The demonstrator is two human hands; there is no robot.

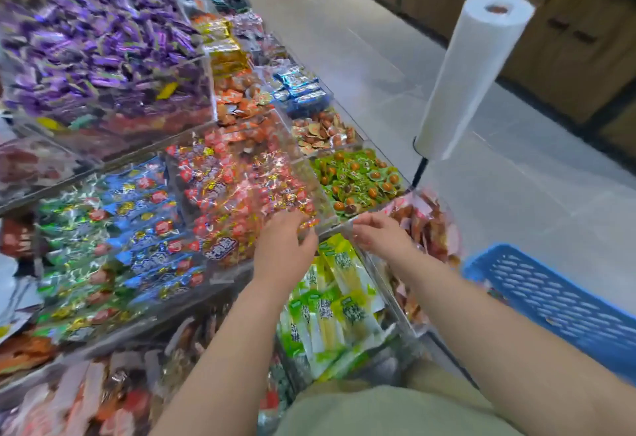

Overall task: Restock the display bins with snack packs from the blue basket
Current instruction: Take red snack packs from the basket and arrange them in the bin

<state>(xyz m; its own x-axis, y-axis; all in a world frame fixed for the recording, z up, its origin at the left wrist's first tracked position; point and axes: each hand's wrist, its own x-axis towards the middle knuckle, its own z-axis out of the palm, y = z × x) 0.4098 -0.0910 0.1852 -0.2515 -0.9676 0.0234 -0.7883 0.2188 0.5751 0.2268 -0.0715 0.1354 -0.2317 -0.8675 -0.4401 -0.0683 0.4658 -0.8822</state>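
Observation:
My left hand [285,246] reaches over the front edge of the clear bin of red snack packs [237,187], fingers curled onto the packs at its near corner. My right hand [378,232] hovers beside it at the front rim of the green pack bin [358,177], fingers loosely bent; I cannot see a pack in it. Below both hands lies a bin of yellow-green packs [330,304]. The blue basket [557,304] hangs at my right forearm; its contents are hidden.
Clear bins of blue and green packs [130,239], purple packs [96,50] and brown-red packs [430,225] surround the hands. A roll of plastic bags [471,74] stands on a pole at the display's right edge. Grey floor and wooden cabinets lie beyond.

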